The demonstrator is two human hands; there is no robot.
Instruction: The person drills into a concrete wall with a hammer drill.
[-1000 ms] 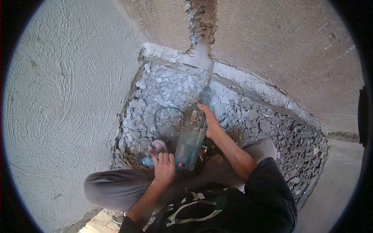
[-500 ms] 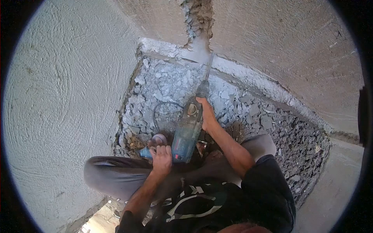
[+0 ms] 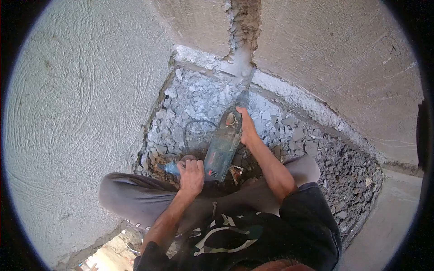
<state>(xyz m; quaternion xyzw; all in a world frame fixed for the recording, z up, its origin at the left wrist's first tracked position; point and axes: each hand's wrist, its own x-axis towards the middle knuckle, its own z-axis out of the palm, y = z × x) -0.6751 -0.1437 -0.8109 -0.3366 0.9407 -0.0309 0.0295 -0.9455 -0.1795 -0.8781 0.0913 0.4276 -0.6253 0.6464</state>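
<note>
A blue-green power tool (image 3: 221,147) slants across the middle of the view, its rear close to the person's crossed legs (image 3: 140,194) and its long bit (image 3: 249,80) reaching the foot of the far wall (image 3: 334,54), beside the lower end of a rough vertical channel (image 3: 244,27). The right hand (image 3: 247,126) is wrapped around the front of the tool body, its thumb over the upper side. The left hand (image 3: 192,177) is clenched at the rear end, and a blue part (image 3: 172,168) sticks out beyond its fingers; what its palm closes on is hidden. Pale dust (image 3: 242,61) hangs at the channel's lower end, just beside the bit, and blurs the surface there. A broken whitish ledge (image 3: 294,94) runs along the base of that wall. Loose rubble (image 3: 199,95) covers the ground under and around the tool, pale near the ledge and darker toward the right. A dark cable (image 3: 185,131) loops over it left of the tool, and a coloured scrap (image 3: 236,173) lies near the tool's rear right side. A plastered wall (image 3: 86,104) closes off the left.
</note>
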